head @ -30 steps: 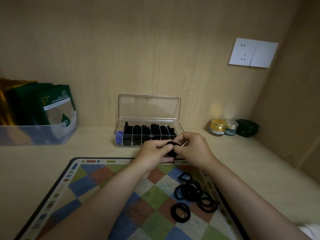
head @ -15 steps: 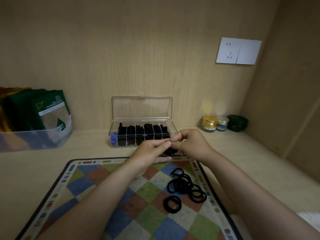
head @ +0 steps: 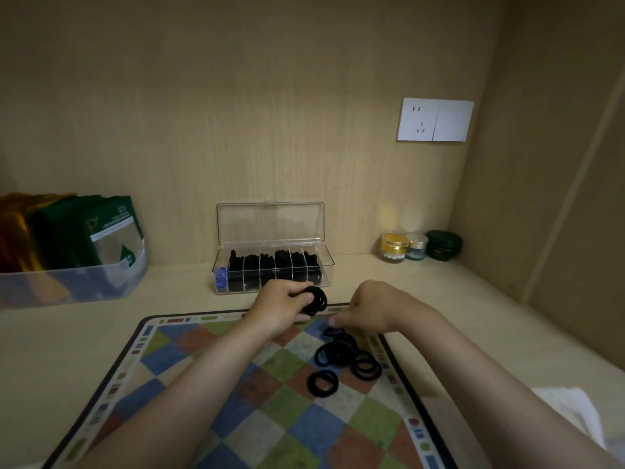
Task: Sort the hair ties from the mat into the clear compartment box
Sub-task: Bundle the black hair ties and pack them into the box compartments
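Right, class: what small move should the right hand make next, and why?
Probably lower the right hand to pinch another tie from the pile on the mat: it hovers just above, while the left hand grips a bunch.

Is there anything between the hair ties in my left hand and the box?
Nothing visible. The left hand holds the ties just in front of the box, whose lid stands open at the back. Its compartments already hold ties, though.
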A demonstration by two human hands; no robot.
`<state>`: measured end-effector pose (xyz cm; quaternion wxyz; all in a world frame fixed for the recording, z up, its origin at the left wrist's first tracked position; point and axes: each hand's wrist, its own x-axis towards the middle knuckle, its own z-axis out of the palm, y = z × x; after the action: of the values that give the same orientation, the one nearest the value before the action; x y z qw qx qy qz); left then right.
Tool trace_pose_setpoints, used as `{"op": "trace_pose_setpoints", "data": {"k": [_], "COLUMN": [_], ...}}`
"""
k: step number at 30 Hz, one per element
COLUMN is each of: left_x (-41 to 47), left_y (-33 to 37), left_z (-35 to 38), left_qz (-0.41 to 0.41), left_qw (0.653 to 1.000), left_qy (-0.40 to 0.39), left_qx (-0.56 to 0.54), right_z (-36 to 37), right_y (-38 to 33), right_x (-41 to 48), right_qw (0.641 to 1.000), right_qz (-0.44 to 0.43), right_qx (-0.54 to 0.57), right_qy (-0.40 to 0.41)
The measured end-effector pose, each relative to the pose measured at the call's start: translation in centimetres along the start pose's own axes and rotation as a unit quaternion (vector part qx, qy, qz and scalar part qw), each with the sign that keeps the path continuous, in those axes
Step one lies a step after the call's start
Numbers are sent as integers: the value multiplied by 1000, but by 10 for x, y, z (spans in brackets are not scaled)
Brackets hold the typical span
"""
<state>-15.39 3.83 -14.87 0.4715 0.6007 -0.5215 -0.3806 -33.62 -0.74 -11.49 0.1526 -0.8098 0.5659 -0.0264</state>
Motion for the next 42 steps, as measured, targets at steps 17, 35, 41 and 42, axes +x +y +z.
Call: {"op": "trace_pose_setpoints", "data": {"k": [17,35,41,42], "left_x": [-20,19,45,50], "left_y": [3,25,34,36], "left_z": [-1,-14,-18,-19], "left_qz": [-15,27,34,37], "left_qw": [994,987,988,986], "left_qy": [-19,-82,-54,-53], "left_qx": [-105,-137,-144,-151], "right_z": [11,-4,-16,-20], "right_y": [-18,-24,-19,-18], "right_x": [-10,21,38,43], "right_qw": [928,871,842,836], "right_qz": [-98,-44,-43,-37], "right_qx": [331,477,537,547], "right_qy": [139,114,25,20]}}
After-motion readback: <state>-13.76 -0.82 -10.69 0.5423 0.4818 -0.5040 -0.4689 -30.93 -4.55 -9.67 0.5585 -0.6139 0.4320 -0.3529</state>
